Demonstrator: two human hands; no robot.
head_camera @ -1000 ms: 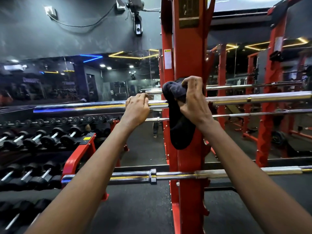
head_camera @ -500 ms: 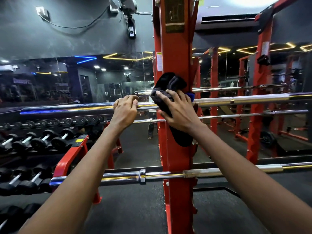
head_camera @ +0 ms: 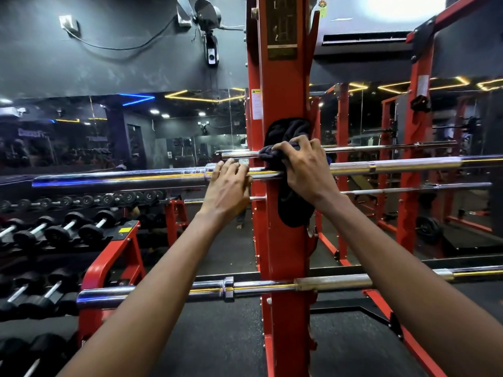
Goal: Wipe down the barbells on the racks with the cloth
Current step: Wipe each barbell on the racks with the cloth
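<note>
A chrome barbell (head_camera: 122, 179) lies across the red rack upright (head_camera: 283, 85) at chest height. My left hand (head_camera: 227, 190) grips the bar just left of the upright. My right hand (head_camera: 307, 170) presses a dark cloth (head_camera: 292, 208) onto the bar in front of the upright; the cloth bunches above my fingers and hangs down below the bar. A second barbell (head_camera: 174, 292) rests lower on the same rack, untouched.
A dumbbell rack (head_camera: 54, 232) with a red frame stands at the left. A wall mirror behind reflects the gym and more bars. Red rack posts (head_camera: 413, 164) rise at the right. Black rubber floor (head_camera: 217, 336) lies below.
My right hand has turned the cloth over the bar, from the bar's far side to gripping it from the top. The left hand stays on the bar, close to the cloth.
</note>
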